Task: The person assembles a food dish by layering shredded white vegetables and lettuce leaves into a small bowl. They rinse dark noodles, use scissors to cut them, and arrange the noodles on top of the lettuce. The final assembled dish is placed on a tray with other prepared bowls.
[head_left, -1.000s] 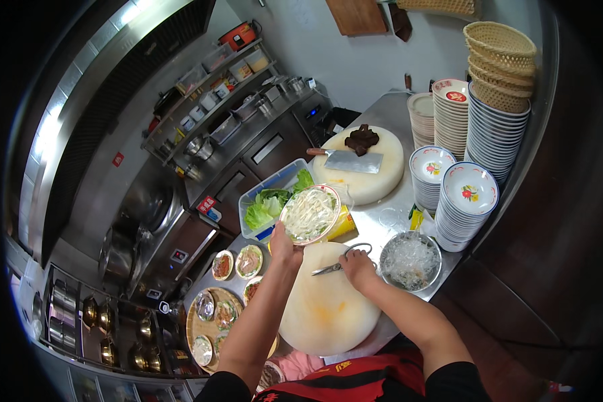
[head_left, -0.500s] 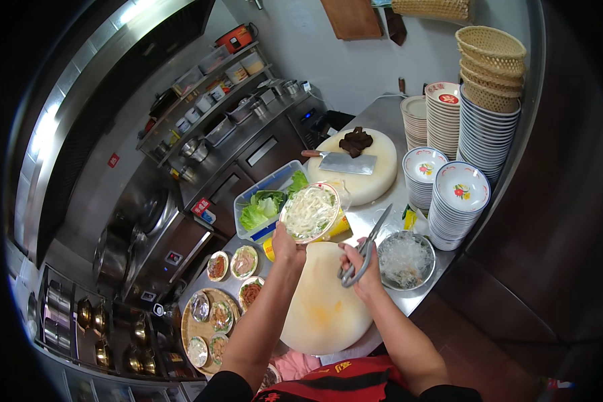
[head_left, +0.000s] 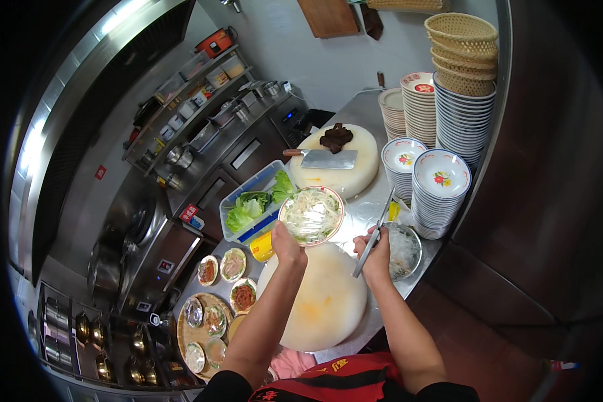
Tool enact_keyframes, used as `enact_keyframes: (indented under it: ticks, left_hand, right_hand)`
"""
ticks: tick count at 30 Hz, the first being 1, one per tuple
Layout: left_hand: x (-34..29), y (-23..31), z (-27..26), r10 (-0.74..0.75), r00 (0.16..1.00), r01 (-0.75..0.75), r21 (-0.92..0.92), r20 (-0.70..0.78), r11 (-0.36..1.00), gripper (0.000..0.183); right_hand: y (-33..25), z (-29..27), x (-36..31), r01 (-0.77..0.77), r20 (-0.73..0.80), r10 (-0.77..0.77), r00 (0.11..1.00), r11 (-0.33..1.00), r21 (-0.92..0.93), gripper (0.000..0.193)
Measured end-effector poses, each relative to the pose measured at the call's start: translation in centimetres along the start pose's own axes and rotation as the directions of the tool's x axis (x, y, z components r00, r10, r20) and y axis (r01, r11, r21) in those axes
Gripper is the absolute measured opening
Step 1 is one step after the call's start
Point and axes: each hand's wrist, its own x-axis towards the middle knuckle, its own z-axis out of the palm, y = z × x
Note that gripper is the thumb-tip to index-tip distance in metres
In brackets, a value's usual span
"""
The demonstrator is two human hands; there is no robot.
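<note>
Looking down over the metal worktop [head_left: 366,110], we see the person's left hand [head_left: 288,246] grasping the near left edge of a plate [head_left: 342,211] with a reddish rim; pale shredded food [head_left: 309,213] fills it, and a glossy clear film seems to lie across the top; the plate is held up by the far edge of the near cutting board [head_left: 315,305], and we cannot tell how the fingers are set beneath it. The right hand [head_left: 376,253] stands apart from the plate, to its right, with fingers curled around a pair of scissors [head_left: 368,251]; the blades point toward the far side, but we see them nearly edge-on and cannot tell whether they are parted; just to the right sits a metal bowl [head_left: 420,258] with a loose heap of clear crumpled material [head_left: 400,248].

On the far cutting board [head_left: 365,144] we find a cleaver [head_left: 329,159] lying flat, its wooden handle to the left, and dark brown pieces of food [head_left: 336,137] beyond the blade; left of the plate, a tub [head_left: 256,230] carries green leaves [head_left: 244,213]; a yellow package [head_left: 262,248] shows on its near side. At the left we spot three small dishes of food [head_left: 244,295] and, nearer, a woven tray [head_left: 183,325] bearing more dishes; at the right stand tall stacks of bowls [head_left: 442,208], with woven baskets [head_left: 462,82] nested on one of them.
</note>
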Motion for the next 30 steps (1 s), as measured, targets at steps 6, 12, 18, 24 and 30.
enact_keyframes:
  ticks: [6, 12, 18, 24, 30]
  left_hand:
    - [-1.1, -1.6, 1.7, -0.031, 0.998, 0.03, -0.025, -0.053, 0.999, 0.033]
    - [-0.7, -4.4, 3.2, 0.018, 0.995, -0.026, -0.07, -0.102, 0.997, 0.035]
    - [-2.3, -6.3, 4.7, 0.019, 0.994, -0.024, -0.041, -0.112, 0.999, 0.036]
    - [-3.8, -7.4, 4.4, 0.029, 0.997, -0.029, -0.007, -0.074, 1.0, 0.036]
    - [-3.5, -7.3, 3.6, 0.012, 1.0, -0.012, 0.013, 0.001, 1.0, 0.038]
  right_hand:
    - [-0.4, -4.6, -2.5, -0.236, 0.148, 0.24, 0.959, 0.971, -0.047, 0.053]
    - [0.2, -7.4, -9.5, -0.409, 0.252, 0.403, 0.88, 0.912, -0.027, 0.052]
    - [-1.5, -6.8, -9.6, -0.577, 0.429, 0.522, 0.737, 0.816, -0.001, 0.049]
    - [-0.7, -6.3, -7.2, -0.623, 0.461, 0.491, 0.739, 0.759, 0.189, 0.052]
    - [-2.5, -5.7, -5.9, -0.484, 0.304, 0.396, 0.867, 0.813, 0.324, 0.039]
